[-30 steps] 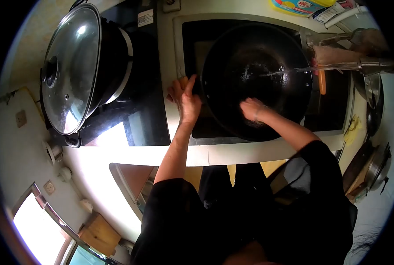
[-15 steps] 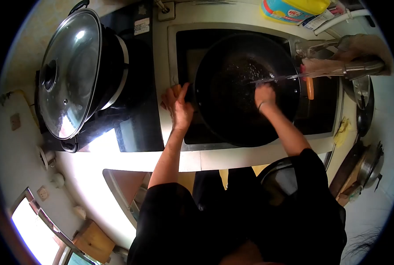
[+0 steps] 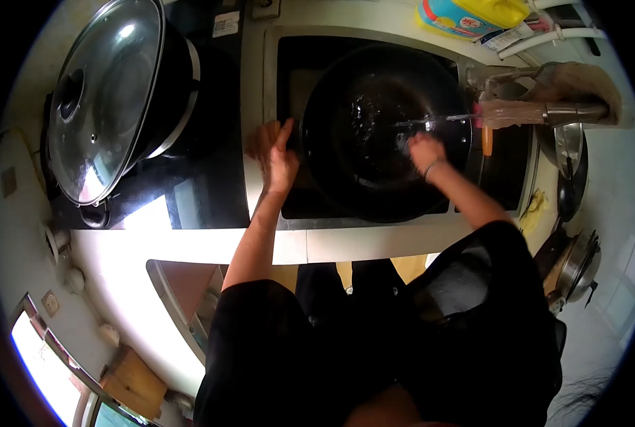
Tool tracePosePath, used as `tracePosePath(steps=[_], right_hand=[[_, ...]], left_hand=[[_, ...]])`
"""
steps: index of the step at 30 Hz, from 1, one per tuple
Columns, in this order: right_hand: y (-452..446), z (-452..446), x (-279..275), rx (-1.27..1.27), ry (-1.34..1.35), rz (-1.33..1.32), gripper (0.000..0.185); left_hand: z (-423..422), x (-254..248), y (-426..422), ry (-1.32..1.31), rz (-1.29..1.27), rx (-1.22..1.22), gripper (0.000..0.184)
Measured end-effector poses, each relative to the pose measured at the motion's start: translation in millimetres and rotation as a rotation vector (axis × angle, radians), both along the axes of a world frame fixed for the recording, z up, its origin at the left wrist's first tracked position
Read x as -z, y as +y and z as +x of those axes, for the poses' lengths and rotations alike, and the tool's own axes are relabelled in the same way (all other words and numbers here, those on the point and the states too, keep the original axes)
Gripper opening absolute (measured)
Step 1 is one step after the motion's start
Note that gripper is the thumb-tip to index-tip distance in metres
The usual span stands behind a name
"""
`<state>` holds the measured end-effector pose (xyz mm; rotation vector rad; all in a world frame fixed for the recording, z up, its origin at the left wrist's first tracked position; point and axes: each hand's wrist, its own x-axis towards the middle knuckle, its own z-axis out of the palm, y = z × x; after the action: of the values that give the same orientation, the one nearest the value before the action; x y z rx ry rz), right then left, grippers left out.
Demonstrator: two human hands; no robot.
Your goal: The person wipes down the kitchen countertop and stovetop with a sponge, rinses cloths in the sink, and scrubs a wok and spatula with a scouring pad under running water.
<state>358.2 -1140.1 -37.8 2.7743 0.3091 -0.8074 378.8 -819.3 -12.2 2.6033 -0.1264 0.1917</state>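
A large black wok [image 3: 374, 171] sits in the sink [image 3: 289, 213], with a little water and bubbles inside. Over its right side my right hand [image 3: 427, 151] is closed, near where the water stream lands; whatever its fingers hold is hidden by splash and blur. My left hand [image 3: 277, 162] is at the sink's left rim beside the wok's left edge, its thumb and fingers apart. Whether the thumb touches the wok's handle cannot be made out. From the right, a faucet [image 3: 577, 112] wrapped in cloudy plastic pours a thin stream into the wok.
To the left, a lidded pot [image 3: 107, 92] stands on the black glass stove [image 3: 210, 185]. A yellow bottle with a blue label [image 3: 467, 18] is behind the sink. An orange handle [image 3: 487, 141] shows beside the wok, and several pans [image 3: 577, 267] stand at the right.
My right hand has shifted slightly within the wok, its wrist now angled more to the right. The whole view has moved a little. The left hand stays by the wok's left edge.
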Motion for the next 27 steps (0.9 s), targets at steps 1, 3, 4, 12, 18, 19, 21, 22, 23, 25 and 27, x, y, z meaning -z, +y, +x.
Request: tracePosePath(steps=[1, 3, 4, 12, 18, 19, 21, 22, 23, 25, 27], right_hand=[[-12.0, 16.2, -3.3, -0.202, -0.155, -0.104, 0.021], [-22.3, 42.9, -19.0, -0.307, -0.263, -0.062, 0.017], [-27.2, 39.9, -23.1, -0.339, -0.393, 0.009, 0.017], [99.4, -53.8, -9.8, 0.139, 0.160, 0.558, 0.024], [53.1, -34.5, -17.3, 0.238, 0.396, 0.416, 0.026], [22.5, -27.2, -11.9, 0.161, 0.386, 0.312, 0.026], [-4.2, 3.0, -24.0, -0.121, 0.172, -0.053, 0.019], [-12.4, 17.6, -33.5, -0.260, 0.012, -0.151, 0.018], [-18.7, 23.1, -30.9, -0.295, -0.067, -0.142, 0.018], [-11.1, 11.3, -34.0, -0.277, -0.015, -0.128, 0.019], [16.8, -26.0, -23.7, -0.110, 0.223, -0.023, 0.025]], left_hand=[[0.0, 1.4, 0.0, -0.015, 0.001, -0.005, 0.057], [1.8, 3.2, -0.5, -0.015, -0.007, -0.021, 0.057], [-0.2, 3.3, -1.6, -0.011, -0.020, -0.029, 0.057], [0.0, -3.8, -2.8, 0.089, 0.005, -0.057, 0.058], [-0.4, 4.5, 0.6, 0.036, 0.001, -0.035, 0.059], [-1.5, 4.5, -0.3, 0.043, -0.002, -0.041, 0.059], [-0.9, 4.0, 0.7, 0.046, 0.001, -0.034, 0.059], [0.5, 5.2, 0.5, 0.043, 0.001, -0.034, 0.059], [0.6, 6.3, 0.6, 0.026, 0.002, -0.035, 0.059], [-2.7, 6.0, 1.8, 0.021, 0.002, -0.035, 0.058], [0.7, 0.9, 1.0, 0.073, -0.012, -0.027, 0.058]])
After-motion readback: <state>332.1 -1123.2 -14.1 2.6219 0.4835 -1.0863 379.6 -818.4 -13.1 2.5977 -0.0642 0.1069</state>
